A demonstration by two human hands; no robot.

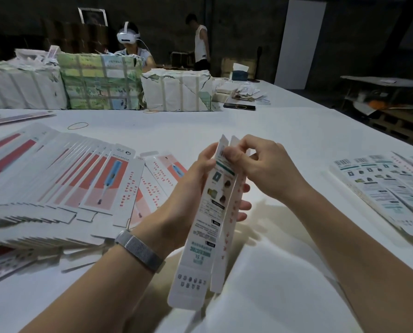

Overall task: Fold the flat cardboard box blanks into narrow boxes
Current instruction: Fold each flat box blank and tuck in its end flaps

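My left hand grips the half-folded box blank around its middle. My right hand pinches its top flap.

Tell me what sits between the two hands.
Head view: the half-folded box stands between them; left hand grips its side, right hand pinches its top flap.

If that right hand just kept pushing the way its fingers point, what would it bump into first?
The right hand points leftward and already pinches the top flap of the box blank. Just beyond it, probably the left hand gripping the blank's other side, though depth is hard to judge.
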